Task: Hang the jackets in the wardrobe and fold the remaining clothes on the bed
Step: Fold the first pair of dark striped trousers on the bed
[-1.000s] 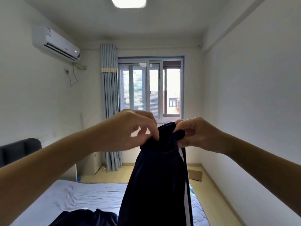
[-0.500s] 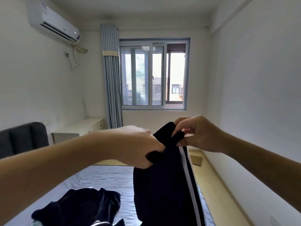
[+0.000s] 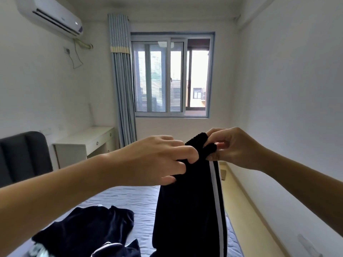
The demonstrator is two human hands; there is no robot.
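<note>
Navy fabric heaps at lower left: a second dark garment [image 3: 89, 227] lies crumpled on the bed [image 3: 130, 199], crowding your folding space. At centre, your left hand [image 3: 157, 162] curls its fingers into the striped trousers [image 3: 185, 210], which hang above the bed; your right hand [image 3: 235, 147] pinches their ribbed waistband [image 3: 199, 140] at centre right. Soft, light and limp, they likely handle best held by the waistband corners.

The one camera sits on the person's head and faces down the room toward the window [image 3: 172, 76] in the far wall, tilted slightly down over the bed [image 3: 130, 201], with the left hand [image 3: 157, 160] and right hand [image 3: 235, 147] close in front gripping the dark garment [image 3: 185, 210].
</note>
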